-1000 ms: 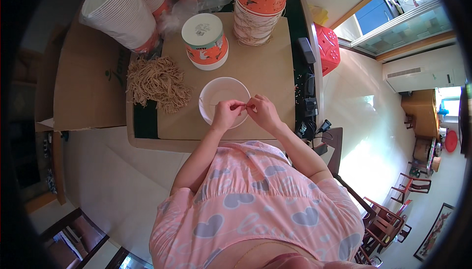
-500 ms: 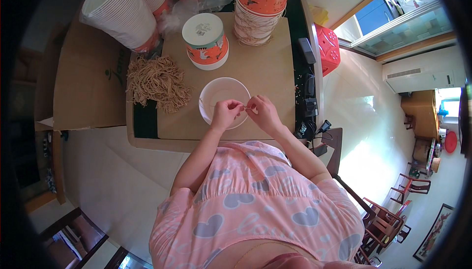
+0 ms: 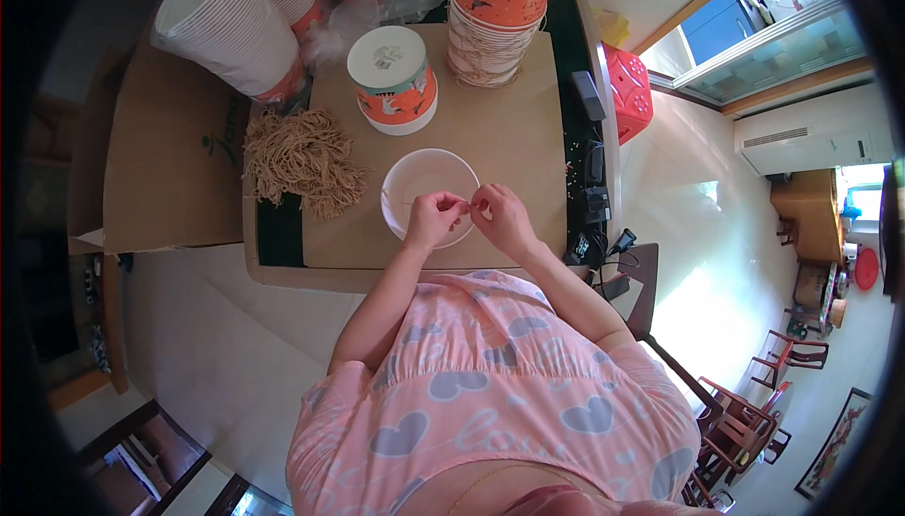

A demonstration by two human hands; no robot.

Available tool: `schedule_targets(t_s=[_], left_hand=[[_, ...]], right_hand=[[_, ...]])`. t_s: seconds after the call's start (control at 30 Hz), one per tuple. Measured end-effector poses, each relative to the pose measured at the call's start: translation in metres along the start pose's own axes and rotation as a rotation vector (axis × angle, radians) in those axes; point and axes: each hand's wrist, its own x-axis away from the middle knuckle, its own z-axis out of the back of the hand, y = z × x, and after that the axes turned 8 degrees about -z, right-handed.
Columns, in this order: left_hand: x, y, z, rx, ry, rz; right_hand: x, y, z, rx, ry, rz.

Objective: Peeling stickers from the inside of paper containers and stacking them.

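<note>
An open white paper bucket (image 3: pixel 403 177) stands before me on the brown board. My left hand (image 3: pixel 436 218) is over its near right part, thumb and forefinger pinched together. Beside it, at the bucket's right rim, my right hand (image 3: pixel 504 221) is pinched too, its fingertips almost meeting the left ones. Between them is what looks like a thin tan cord, mostly hidden by the fingers. A faint thin strand shows inside the bucket at its left wall. Left of the bucket lies a tangled heap of tan cords (image 3: pixel 304 160).
Behind the bucket sits an orange and green paper bucket (image 3: pixel 396 92), upside down. Stacked buckets with cords (image 3: pixel 492 45) stand at the back right, nested white buckets (image 3: pixel 226 31) at the back left. Black adapters (image 3: pixel 594 163) line the right edge. A cardboard box (image 3: pixel 170 158) is left.
My right hand has shifted very slightly left and its fingers have curled a little closer to the left hand's. The bucket and the cord heap stay put.
</note>
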Motion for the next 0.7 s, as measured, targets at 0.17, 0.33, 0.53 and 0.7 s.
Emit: schedule_targets(t_s=[0.17,0.33,0.53,0.7], left_hand=[[0.0,-0.001,0.001,0.043,0.005,0.03],[0.0,-0.002,0.003,0.06,0.002,0.045],[0.0,-0.004,0.003,0.099,-0.019,0.048],[0.0,-0.004,0.003,0.102,-0.03,0.038]], right_hand=[[0.001,-0.002,0.0,-0.012,0.01,-0.003],[0.0,0.002,-0.001,-0.029,-0.01,-0.072],[-0.003,0.004,0.0,-0.073,-0.036,-0.126],[-0.004,0.008,-0.001,-0.08,-0.031,-0.115]])
